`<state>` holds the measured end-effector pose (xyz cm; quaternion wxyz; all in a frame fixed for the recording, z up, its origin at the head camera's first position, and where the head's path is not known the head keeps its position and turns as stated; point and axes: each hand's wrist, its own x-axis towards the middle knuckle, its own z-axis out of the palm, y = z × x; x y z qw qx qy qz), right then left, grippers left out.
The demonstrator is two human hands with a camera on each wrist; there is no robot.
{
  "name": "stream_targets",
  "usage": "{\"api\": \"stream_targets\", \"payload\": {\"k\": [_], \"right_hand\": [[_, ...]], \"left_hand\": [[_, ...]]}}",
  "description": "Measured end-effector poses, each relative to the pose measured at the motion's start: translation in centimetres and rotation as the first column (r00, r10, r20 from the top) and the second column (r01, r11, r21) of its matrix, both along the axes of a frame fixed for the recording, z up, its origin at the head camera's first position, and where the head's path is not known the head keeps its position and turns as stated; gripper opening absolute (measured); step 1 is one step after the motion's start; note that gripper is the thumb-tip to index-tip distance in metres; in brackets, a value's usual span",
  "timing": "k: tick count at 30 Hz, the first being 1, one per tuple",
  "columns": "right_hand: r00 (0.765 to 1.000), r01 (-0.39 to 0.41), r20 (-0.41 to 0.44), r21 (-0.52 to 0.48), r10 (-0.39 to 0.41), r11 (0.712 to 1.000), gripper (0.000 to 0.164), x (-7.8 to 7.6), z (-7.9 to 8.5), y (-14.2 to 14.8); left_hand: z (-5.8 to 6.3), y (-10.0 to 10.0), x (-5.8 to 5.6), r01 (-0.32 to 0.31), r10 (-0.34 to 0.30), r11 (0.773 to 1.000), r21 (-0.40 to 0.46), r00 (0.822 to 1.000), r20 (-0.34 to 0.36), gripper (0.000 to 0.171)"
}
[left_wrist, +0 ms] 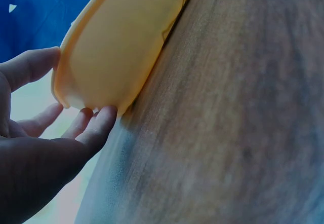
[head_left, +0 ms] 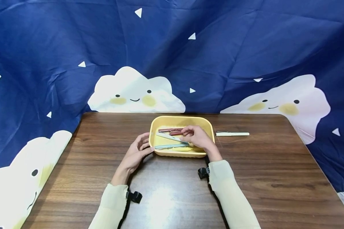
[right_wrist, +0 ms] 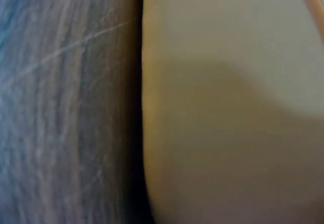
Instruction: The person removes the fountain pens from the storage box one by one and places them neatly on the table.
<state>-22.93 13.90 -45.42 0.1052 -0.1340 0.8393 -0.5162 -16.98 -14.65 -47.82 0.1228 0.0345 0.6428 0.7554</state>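
Note:
A pale yellow plastic basket stands on the table with several pens in it. My left hand touches its left end from outside; in the left wrist view, spread fingertips rest against the wall and rim. Reaching inside the basket, my right hand pinches one end of a white pen, which lies slanted. Behind that pen are dark red pens. Nearer me lie a light blue pen and a yellow pen. The right wrist view shows only the basket's outer wall and wood.
Another white pen lies on the wooden table, right of the basket. A blue cloth with cloud faces hangs behind the table's far edge. Each wrist wears a small black camera.

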Motion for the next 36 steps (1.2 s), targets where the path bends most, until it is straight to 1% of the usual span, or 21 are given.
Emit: {"api": "stream_targets", "payload": {"k": [5, 11, 15, 18, 20, 22, 28, 32, 36], "right_hand": [[1.000, -0.012, -0.003, 0.103, 0.013, 0.995, 0.032, 0.02, 0.01, -0.11], [0.999, -0.044, -0.020, 0.216, 0.049, 0.975, 0.026, -0.05, -0.04, -0.26], [0.997, -0.056, -0.028, 0.246, 0.065, 0.968, 0.018, -0.06, -0.13, -0.27], [0.995, -0.056, -0.064, 0.262, 0.075, 0.963, 0.010, -0.05, -0.17, -0.29], [0.993, -0.041, -0.092, 0.276, 0.069, 0.960, 0.007, -0.02, -0.12, -0.29], [0.993, -0.011, -0.107, 0.282, 0.043, 0.960, 0.007, 0.03, -0.09, -0.31], [0.994, 0.070, -0.102, 0.255, -0.045, 0.964, 0.009, 0.18, 0.01, -0.35], [0.990, 0.095, -0.120, 0.209, -0.071, 0.973, 0.010, 0.19, 0.04, -0.28], [0.988, 0.119, -0.113, 0.164, -0.102, 0.979, 0.011, 0.33, 0.24, -0.27]], "left_hand": [[0.08, 0.00, -0.09, 0.003, -0.003, 1.000, -0.006, 1.000, -0.007, 0.072], [0.09, -0.13, -0.11, 0.003, -0.003, 1.000, -0.012, 1.000, -0.005, 0.072], [0.10, -0.13, -0.12, 0.009, -0.009, 1.000, -0.015, 1.000, -0.004, 0.072], [0.10, -0.14, -0.10, 0.006, -0.006, 1.000, -0.013, 1.000, -0.003, 0.072], [0.08, -0.14, -0.07, 0.006, -0.006, 1.000, -0.012, 1.000, -0.002, 0.073], [0.11, -0.12, -0.04, 0.006, -0.006, 1.000, -0.011, 1.000, -0.003, 0.073], [0.05, -0.13, 0.05, 0.005, -0.005, 1.000, -0.015, 1.000, -0.001, 0.073], [0.07, -0.09, 0.08, 0.003, -0.003, 1.000, -0.018, 1.000, 0.001, 0.072], [0.13, -0.10, 0.05, 0.000, 0.000, 1.000, -0.021, 1.000, -0.007, 0.071]]}}
